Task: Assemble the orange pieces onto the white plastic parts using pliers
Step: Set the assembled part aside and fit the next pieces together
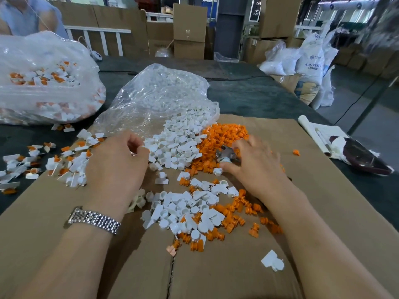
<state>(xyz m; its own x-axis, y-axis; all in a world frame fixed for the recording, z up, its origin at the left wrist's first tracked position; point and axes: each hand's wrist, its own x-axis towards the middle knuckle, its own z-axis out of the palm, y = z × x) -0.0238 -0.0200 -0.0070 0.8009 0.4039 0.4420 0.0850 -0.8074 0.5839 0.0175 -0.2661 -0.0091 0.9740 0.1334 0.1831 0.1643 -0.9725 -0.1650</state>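
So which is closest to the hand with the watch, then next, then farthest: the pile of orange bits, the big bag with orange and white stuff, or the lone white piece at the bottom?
From the left hand:
1. Pile of orange bits, just to its right, beyond the white parts.
2. Big bag, up at the far left.
3. Lone white piece, low on the right of the cardboard.

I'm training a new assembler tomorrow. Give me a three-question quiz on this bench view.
1. True or false: the pliers are at the right hand.
2. Which wrist wears the metal watch?
A. left
B. right
C. neither
3. Fill in: the loose orange pieces lie heaped on the ____ side of the white plastic parts spilling from the clear bag.

Key: 1 true; 2 A; 3 right.
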